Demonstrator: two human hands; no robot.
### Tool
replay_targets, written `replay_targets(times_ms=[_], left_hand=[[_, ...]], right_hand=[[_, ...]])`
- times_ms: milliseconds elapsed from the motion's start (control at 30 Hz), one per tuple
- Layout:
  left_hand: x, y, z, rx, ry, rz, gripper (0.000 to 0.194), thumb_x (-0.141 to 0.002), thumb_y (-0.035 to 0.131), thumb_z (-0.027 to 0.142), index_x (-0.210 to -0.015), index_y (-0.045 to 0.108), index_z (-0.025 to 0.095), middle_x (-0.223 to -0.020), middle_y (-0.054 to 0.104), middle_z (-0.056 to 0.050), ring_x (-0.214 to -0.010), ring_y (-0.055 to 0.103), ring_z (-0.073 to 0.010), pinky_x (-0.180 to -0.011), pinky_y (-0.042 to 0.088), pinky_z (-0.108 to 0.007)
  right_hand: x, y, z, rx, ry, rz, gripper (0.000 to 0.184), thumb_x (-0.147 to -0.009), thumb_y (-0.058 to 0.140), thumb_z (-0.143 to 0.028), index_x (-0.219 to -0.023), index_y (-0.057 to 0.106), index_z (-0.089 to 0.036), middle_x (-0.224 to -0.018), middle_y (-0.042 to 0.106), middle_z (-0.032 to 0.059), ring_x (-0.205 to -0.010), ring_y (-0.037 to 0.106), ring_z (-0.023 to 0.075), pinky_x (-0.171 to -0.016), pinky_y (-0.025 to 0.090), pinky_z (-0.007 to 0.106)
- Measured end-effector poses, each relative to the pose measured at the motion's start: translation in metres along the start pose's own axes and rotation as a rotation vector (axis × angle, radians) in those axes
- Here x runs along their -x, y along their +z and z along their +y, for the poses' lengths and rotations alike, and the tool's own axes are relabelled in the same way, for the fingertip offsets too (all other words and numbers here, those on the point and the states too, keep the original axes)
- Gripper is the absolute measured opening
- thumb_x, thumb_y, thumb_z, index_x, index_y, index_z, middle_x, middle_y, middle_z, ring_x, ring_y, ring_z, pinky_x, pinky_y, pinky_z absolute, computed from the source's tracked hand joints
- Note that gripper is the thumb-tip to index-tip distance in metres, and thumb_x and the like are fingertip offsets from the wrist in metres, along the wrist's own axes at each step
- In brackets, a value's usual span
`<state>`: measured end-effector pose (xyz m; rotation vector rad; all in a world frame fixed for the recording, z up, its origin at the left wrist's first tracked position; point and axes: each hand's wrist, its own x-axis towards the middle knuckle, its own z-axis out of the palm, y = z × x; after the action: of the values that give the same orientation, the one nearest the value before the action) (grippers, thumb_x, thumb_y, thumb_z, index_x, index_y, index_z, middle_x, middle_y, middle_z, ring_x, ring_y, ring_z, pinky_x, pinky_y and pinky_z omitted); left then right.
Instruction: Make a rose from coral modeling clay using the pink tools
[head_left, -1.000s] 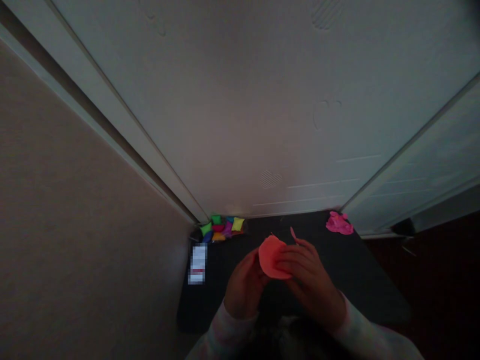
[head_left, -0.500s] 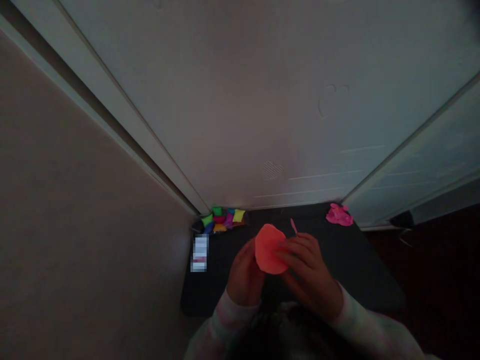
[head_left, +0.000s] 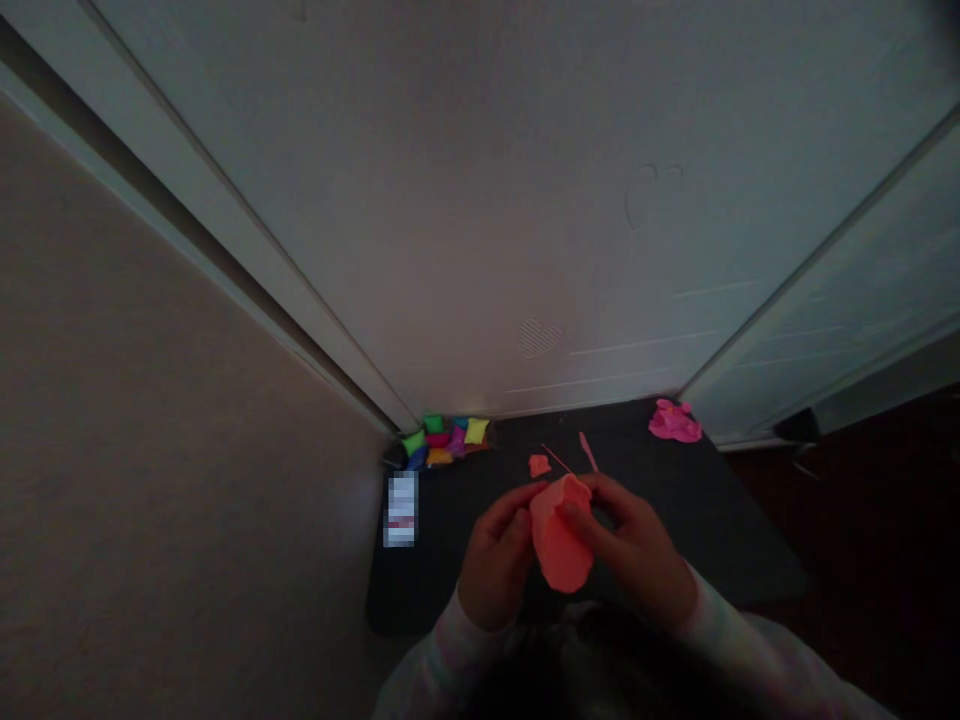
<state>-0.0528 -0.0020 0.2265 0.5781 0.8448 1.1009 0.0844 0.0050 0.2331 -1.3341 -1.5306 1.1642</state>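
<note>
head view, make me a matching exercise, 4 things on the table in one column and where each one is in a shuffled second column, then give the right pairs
Things:
1. coral modelling clay sheet
2. small coral clay scrap
3. magenta clay lump
4. pile of bright packets

Places:
A. back left corner of the dark table
B. between the left hand and right hand
C. back right corner of the table
D. on the table just beyond the hands

Pairs: 1-B, 2-D, 3-C, 4-A
</note>
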Motion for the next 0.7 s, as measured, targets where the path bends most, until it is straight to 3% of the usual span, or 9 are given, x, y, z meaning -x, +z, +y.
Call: replay_targets(times_ms=[200, 333, 700], left_hand=[[-0.002, -0.007, -0.006, -0.23, 0.117, -0.051, 0.024, -0.071, 0.05, 0.031, -0.091, 0.058, 0.021, -0.095, 0.054, -0.004, -0.092, 0.048, -0.018, -0.077, 0.037, -0.027], [-0.003, -0.008, -0.006, -0.293, 0.1, -0.083, 0.023, -0.072, 0.049, 0.028, -0.093, 0.057, 0.021, -0.096, 0.053, -0.003, -0.091, 0.048, -0.0168, -0.079, 0.036, -0.026], [-0.009, -0.014, -0.009, -0.175, 0.043, -0.077, 0.026, -0.069, 0.052, 0.031, -0.092, 0.056, 0.02, -0.097, 0.056, -0.005, -0.091, 0.049, -0.0188, -0.077, 0.038, -0.03]], right_hand=[[0.0, -0.001, 0.001, -0.029, -0.026, 0.024, 0.013, -0.072, 0.049, -0.031, -0.069, 0.051, -0.018, -0.069, 0.05, -0.0004, -0.064, 0.045, 0.011, -0.058, 0.036, 0.022], [0.0, -0.002, 0.001, -0.011, -0.033, 0.051, 0.015, -0.073, 0.048, -0.03, -0.065, 0.051, -0.018, -0.065, 0.048, -0.0011, -0.06, 0.044, 0.0099, -0.055, 0.035, 0.022], [0.001, -0.008, 0.002, 0.03, -0.008, 0.061, 0.014, -0.073, 0.049, -0.031, -0.075, 0.055, -0.019, -0.073, 0.053, -0.0003, -0.065, 0.047, 0.0102, -0.059, 0.036, 0.022]])
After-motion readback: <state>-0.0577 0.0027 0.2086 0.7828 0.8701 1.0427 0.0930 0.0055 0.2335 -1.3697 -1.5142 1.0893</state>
